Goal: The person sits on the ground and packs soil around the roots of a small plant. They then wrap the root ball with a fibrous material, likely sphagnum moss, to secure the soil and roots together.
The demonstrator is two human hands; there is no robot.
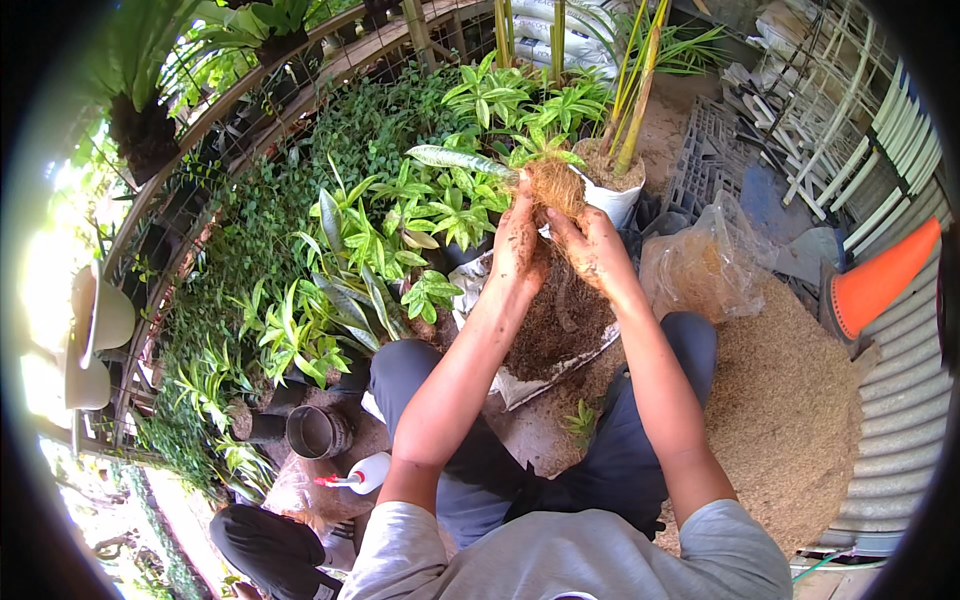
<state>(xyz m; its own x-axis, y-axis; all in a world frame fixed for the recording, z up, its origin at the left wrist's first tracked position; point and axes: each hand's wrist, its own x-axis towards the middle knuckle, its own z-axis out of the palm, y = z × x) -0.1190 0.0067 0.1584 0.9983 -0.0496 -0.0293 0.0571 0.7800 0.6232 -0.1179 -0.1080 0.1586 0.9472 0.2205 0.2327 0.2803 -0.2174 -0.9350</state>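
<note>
Between my two hands is a ball of brown coconut fibre (557, 186), held up above an open white sack. A long mottled leaf (457, 160) juts out from its left side. My left hand (516, 238) grips the ball from the left, thumb upward. From the right and below, my right hand (589, 244) presses its fingers against the fibre. Both hands are smeared with soil. Beneath them, dark potting soil (559, 322) fills the white sack (517, 391), whose edges are folded down. Whether roots sit inside the fibre is hidden.
Potted leafy plants (420, 210) crowd the left and front. A clear plastic bag of fibre (705, 262) lies right, beside a heap of husks (780, 405). An orange cone (885, 281) leans at the corrugated wall. A spray bottle (367, 474) and black pot (319, 433) are lower left.
</note>
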